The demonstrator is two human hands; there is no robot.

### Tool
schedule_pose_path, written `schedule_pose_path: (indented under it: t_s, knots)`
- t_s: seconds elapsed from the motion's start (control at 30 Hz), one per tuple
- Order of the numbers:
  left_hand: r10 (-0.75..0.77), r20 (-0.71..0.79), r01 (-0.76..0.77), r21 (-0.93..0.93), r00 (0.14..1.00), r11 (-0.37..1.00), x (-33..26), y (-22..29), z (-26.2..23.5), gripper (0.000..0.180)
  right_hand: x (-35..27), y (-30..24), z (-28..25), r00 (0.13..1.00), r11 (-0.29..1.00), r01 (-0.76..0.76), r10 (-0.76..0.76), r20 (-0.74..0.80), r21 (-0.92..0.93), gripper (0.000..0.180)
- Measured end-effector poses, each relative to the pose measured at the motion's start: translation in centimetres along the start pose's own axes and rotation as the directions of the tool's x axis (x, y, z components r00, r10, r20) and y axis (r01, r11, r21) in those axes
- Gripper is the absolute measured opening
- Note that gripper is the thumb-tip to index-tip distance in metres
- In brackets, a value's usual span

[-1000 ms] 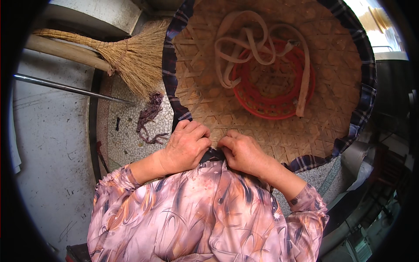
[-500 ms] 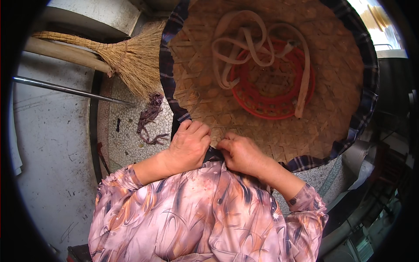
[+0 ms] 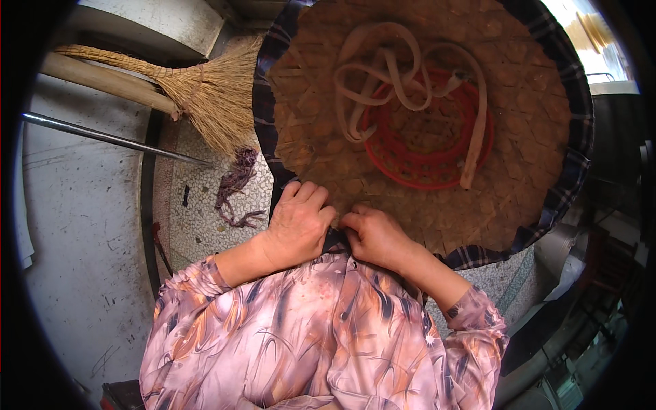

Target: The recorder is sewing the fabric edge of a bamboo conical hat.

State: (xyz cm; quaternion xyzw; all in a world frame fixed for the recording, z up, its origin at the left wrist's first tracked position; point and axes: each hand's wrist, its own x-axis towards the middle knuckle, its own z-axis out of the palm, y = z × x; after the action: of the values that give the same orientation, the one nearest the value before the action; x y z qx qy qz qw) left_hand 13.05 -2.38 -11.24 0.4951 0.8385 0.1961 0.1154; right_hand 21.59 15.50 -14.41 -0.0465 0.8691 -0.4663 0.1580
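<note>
A wide, round woven-bamboo hat (image 3: 523,154), edged with dark plaid cloth trim (image 3: 579,154), lies beyond the wearer's lap, inner side showing, with no long axis but spreading farther right than left. Inside it, a pale looped strap (image 3: 477,130) lies across a red plastic openwork ring (image 3: 383,161), its straight end pointing toward the near rim. At that rim the left hand (image 3: 298,222) and right hand (image 3: 377,236) curl close together, about equally near; fingertips are hidden, so I cannot tell whether either grip is clamped.
</note>
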Motion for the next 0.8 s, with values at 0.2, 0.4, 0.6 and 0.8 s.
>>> schedule_pose_path:
  t_s: [0.2,0.4,0.6,0.8]
  knots:
    - [-0.023,-0.004,0.023,-0.012,1.000,1.000,-0.1,0.1,-0.2,0.013,0.1,-0.3,0.1,1.000,1.000,-0.026,0.027,0.013,-0.005,0.014]
    - [-0.036,-0.300,0.010,-0.088,0.953,0.996,-1.4,-1.1,-0.7,0.022,0.5,-0.4,0.0,0.999,0.999,-0.033,0.033,0.035,-0.006,0.016]
    - [-0.588,0.490,0.651,-0.754,0.644,0.085,-8.5,-0.5,1.4,0.016,0.5,0.2,0.5,1.000,1.000,0.018,-0.018,0.001,0.023,0.012]
    - [-0.489,0.623,0.690,-0.721,0.611,-0.055,-5.7,-0.4,1.9,0.030,0.5,0.0,0.4,1.000,0.999,0.013,-0.013,-0.002,0.036,0.012]
